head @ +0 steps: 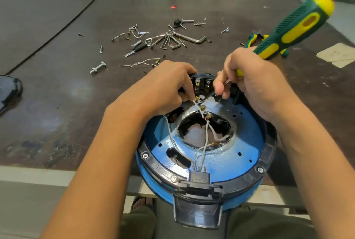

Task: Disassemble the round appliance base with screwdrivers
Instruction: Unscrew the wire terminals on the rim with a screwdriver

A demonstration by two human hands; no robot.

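Base (247,129) sits at the near edge of the tabletop (57,104), its front hanging over the edge above the person's lap. Both hands are close together at its far rim, over the black terminal block (203,83). Left hand (169,85) pinches one white wire (198,109) near its brass end. Right hand (255,83) is wrapped round one screwdriver (295,25), handle sticking up and to the right, thin shaft coming out below the fingers toward that brass end. Two hex screws (145,155) show in the base's black ring, one on each side.

Room: open tabletop lies left of the base, out to a black cover (9,90) at the left border. Beyond the hands there is clutter: one hex key set (167,42), one big hex key (192,38), one bolt with nut (97,67) and scattered screws too small to count. A second green-yellow tool (251,39) lies just past the right hand.
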